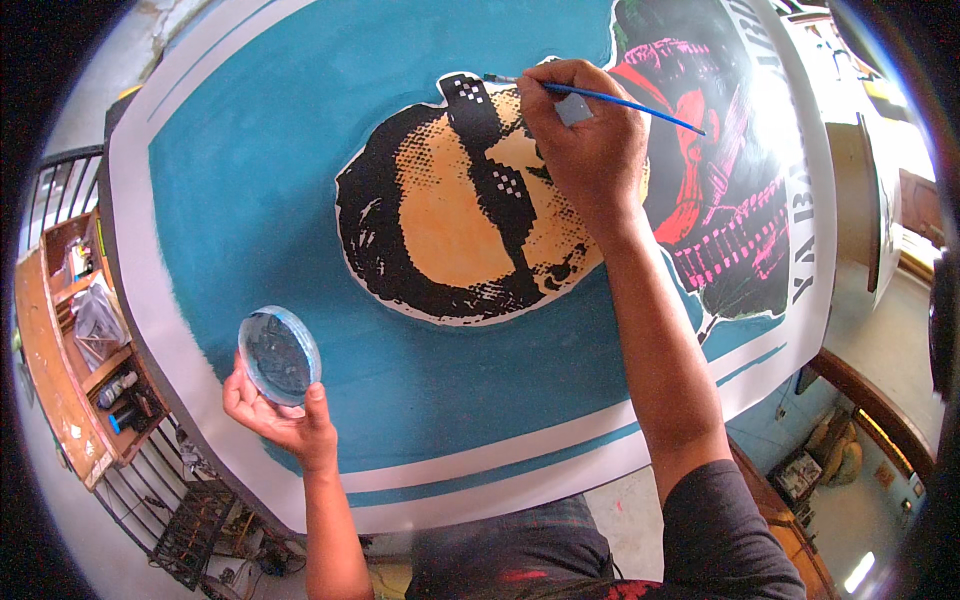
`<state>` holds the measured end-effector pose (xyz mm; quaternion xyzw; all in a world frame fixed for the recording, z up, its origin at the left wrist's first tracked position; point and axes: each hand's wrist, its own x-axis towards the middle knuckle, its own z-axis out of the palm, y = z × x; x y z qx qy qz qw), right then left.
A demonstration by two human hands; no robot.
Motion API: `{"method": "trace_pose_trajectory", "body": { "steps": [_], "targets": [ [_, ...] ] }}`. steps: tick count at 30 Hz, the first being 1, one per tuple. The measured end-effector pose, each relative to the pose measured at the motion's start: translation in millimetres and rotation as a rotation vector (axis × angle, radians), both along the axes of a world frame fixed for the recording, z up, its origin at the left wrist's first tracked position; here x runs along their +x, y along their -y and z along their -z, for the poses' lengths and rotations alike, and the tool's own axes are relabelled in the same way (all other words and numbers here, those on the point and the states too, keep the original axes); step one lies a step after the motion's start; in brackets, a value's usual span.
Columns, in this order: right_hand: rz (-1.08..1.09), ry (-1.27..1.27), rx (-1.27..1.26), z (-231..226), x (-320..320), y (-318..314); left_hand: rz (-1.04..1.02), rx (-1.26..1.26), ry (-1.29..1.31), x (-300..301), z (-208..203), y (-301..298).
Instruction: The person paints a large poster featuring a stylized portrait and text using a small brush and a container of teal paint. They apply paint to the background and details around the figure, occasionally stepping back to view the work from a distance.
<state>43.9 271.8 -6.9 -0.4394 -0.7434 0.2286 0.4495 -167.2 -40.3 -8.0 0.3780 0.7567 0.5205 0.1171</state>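
My right hand (592,140) pinches a thin blue-handled paintbrush (630,97). Its bristle tip lies at the white outline along the top of a painted head in pixelated sunglasses (455,240). In my left hand (290,415) is a round clear container (280,352) with blue paint inside, held tilted over the lower left of the picture. Fingers and thumb grip it from below and the side. The large painting (250,180) has a blue ground, a white border and a dark figure with pink and red clothing (720,170) at the right.
Left of the painting stands a wooden shelf (75,370) holding a plastic bag (97,325) and small bottles, beside black metal railings (130,520). A wooden-edged opening (870,410) at the lower right shows objects on a lower floor.
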Motion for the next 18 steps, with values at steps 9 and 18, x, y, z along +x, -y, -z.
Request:
{"method": "trace_pose_trajectory", "body": {
  "steps": [9, 18],
  "targets": [
    [-0.016, -0.024, 0.025, 0.8, -0.4, -0.5, 0.022, -0.004, -0.061, -1.0, -0.7, -0.3],
    [0.007, -0.018, 0.074, -0.9, -0.4, 0.0, 0.018, 0.001, -0.055, 0.4, -2.4, -1.8]
  ]
}}
